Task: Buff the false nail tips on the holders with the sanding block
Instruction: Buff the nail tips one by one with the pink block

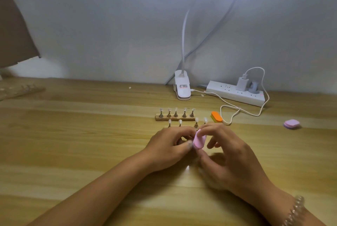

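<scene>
Right hand [228, 150] pinches pink sanding block [199, 139] just beside left hand [168, 146].

Clip lamp [182, 89] at rear of desk [73, 134], lit. Power strip [235, 94] to its right, white charger [242, 83] plugged in. Keyboard [18, 90] far left.

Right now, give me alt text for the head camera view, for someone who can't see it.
Over a wooden table, the right hand pinches a pink oval sanding block next to the left hand's curled fingers, whose contents are hidden. Behind them stand two rows of metal holders bearing clear false nail tips, beside an orange buffing block.
</scene>
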